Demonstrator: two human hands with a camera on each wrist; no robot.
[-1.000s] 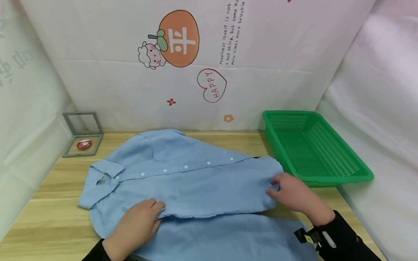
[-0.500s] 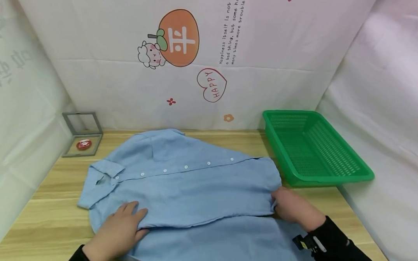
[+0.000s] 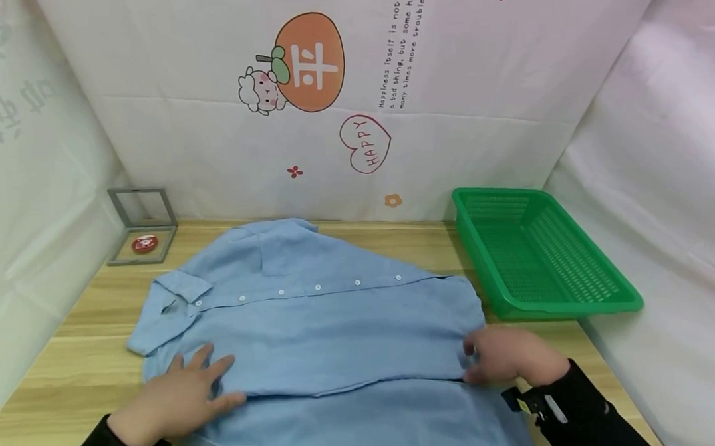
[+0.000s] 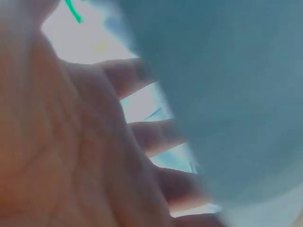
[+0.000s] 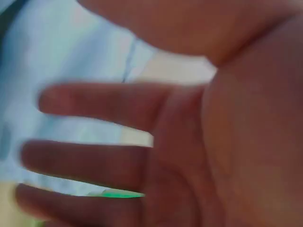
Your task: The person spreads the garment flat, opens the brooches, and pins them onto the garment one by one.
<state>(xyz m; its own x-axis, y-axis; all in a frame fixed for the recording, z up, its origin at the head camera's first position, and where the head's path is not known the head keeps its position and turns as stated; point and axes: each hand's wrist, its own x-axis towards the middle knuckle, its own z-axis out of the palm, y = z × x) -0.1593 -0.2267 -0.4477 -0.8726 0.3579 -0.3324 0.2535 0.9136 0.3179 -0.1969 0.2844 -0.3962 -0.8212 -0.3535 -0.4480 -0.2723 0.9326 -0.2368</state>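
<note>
A light blue button-up shirt (image 3: 320,338) lies on the wooden table, collar to the left and white buttons along its front. A folded edge runs across its near half, with more blue cloth below. My left hand (image 3: 176,400), fingers spread, rests on the shirt's near left side below the collar. In the left wrist view, blue cloth (image 4: 227,104) hides the fingertips. At the shirt's right end is my right hand (image 3: 510,355), fingertips right at the hem. The right wrist view shows its fingers (image 5: 90,163) extended and apart, with nothing held between them.
A green plastic basket (image 3: 504,296) stands at the back right, near my right hand. At the back left, an open grey-framed case (image 3: 169,241) holds a round red item (image 3: 145,243). White printed sheets (image 3: 223,156) wall in the table (image 3: 59,389).
My left hand has slid left and nearer along the shirt, its fingers spreading. The folded edge has shifted toward me. My right hand gripped the hem half a second ago and has let go.
</note>
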